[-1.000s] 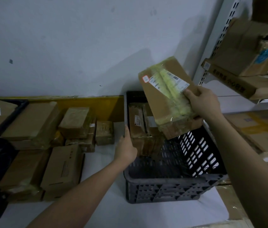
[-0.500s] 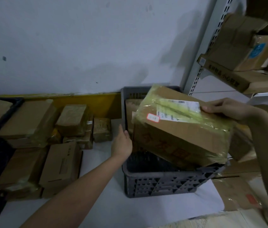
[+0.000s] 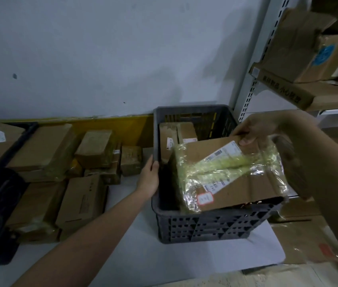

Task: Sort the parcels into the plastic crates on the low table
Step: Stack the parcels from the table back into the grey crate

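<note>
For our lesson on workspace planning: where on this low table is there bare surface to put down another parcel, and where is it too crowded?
Bare white tabletop shows in front of the grey crate and in the strip between it and the loose parcels on the left, where the left hand grips the rim. The crate is filling: the right hand holds the taped box over it.

Head view, the only 1 supplied: a wide-angle camera worn on the person's head, looking forward and down over both outstretched forearms at the low table (image 3: 184,264). The dark crate (image 3: 205,224) sits near, just right of centre, the wall (image 3: 101,59) directly behind it. Shelving (image 3: 255,59) bends at the right edge.
</note>
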`<move>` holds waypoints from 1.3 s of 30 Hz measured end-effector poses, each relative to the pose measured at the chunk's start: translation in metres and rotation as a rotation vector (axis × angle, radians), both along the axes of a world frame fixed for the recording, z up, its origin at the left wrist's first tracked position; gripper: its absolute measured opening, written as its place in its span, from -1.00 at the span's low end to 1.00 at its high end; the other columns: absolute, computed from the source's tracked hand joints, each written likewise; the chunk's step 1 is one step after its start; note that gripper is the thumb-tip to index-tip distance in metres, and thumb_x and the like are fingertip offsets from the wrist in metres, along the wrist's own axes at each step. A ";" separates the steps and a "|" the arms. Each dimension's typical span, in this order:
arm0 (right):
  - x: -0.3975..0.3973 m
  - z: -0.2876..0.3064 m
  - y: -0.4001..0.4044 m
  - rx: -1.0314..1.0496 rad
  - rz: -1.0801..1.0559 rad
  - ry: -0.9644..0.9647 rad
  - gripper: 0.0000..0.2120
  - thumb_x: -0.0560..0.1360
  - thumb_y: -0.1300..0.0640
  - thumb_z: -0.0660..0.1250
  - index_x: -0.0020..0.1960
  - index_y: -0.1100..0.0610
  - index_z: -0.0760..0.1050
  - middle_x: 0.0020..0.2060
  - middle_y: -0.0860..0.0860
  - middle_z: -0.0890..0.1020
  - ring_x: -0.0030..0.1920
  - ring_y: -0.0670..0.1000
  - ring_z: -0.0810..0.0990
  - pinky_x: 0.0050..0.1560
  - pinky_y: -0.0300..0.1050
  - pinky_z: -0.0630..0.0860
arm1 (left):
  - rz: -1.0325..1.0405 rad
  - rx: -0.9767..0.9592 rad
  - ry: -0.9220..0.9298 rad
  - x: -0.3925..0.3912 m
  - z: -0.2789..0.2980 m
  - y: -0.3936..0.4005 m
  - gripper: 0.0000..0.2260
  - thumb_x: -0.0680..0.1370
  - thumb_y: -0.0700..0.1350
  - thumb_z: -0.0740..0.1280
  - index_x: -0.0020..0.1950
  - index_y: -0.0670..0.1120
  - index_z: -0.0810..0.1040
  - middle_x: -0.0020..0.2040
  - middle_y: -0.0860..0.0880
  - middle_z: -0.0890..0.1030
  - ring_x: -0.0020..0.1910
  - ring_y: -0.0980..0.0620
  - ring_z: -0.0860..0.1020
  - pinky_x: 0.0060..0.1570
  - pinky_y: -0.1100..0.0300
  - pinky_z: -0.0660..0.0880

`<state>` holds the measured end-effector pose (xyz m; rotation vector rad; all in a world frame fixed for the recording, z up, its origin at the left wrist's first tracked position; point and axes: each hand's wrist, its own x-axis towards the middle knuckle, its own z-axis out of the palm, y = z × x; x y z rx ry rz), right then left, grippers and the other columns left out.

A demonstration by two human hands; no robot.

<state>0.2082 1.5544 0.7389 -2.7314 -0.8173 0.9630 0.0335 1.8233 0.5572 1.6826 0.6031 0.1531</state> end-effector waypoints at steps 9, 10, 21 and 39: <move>-0.059 -0.029 0.032 0.285 0.147 -0.035 -0.83 0.54 -0.08 0.39 0.08 -0.04 0.56 -0.36 -0.02 0.62 -0.42 -0.11 0.57 -0.31 -0.15 0.50 | 0.154 -0.484 0.005 0.007 -0.015 0.003 -0.50 0.61 0.17 0.20 0.46 -0.07 0.45 0.30 -0.12 0.56 0.26 -0.17 0.53 0.38 -0.14 0.40; -0.059 -0.028 0.030 0.299 0.147 -0.020 -0.88 0.55 -0.06 0.38 0.05 -0.07 0.58 -0.35 0.02 0.63 -0.39 -0.05 0.58 -0.29 -0.11 0.54 | 0.120 -0.433 -0.014 0.005 -0.015 0.002 -0.51 0.59 0.17 0.20 0.47 -0.02 0.43 0.33 -0.13 0.55 0.26 -0.18 0.54 0.35 -0.17 0.42; -0.024 -0.052 0.061 -0.069 0.194 -0.030 -0.64 0.59 -0.11 0.30 0.29 0.05 0.51 -0.03 -0.19 0.49 0.08 -0.01 0.47 0.22 0.01 0.41 | 0.047 -0.123 -0.033 -0.010 0.007 -0.015 -0.53 0.68 0.09 0.11 0.59 0.05 0.21 0.51 -0.05 0.36 0.45 -0.08 0.37 0.44 -0.08 0.32; -0.087 -0.166 0.057 0.008 -0.231 -0.224 -0.01 0.40 -0.43 0.32 0.62 -0.18 -0.16 0.62 0.00 -0.19 0.58 0.25 -0.26 0.47 0.49 -0.07 | 0.051 0.110 -0.053 -0.016 0.003 -0.019 -0.59 0.72 -0.04 0.01 0.58 -0.06 0.19 0.52 -0.02 0.33 0.48 0.00 0.29 0.30 0.28 0.22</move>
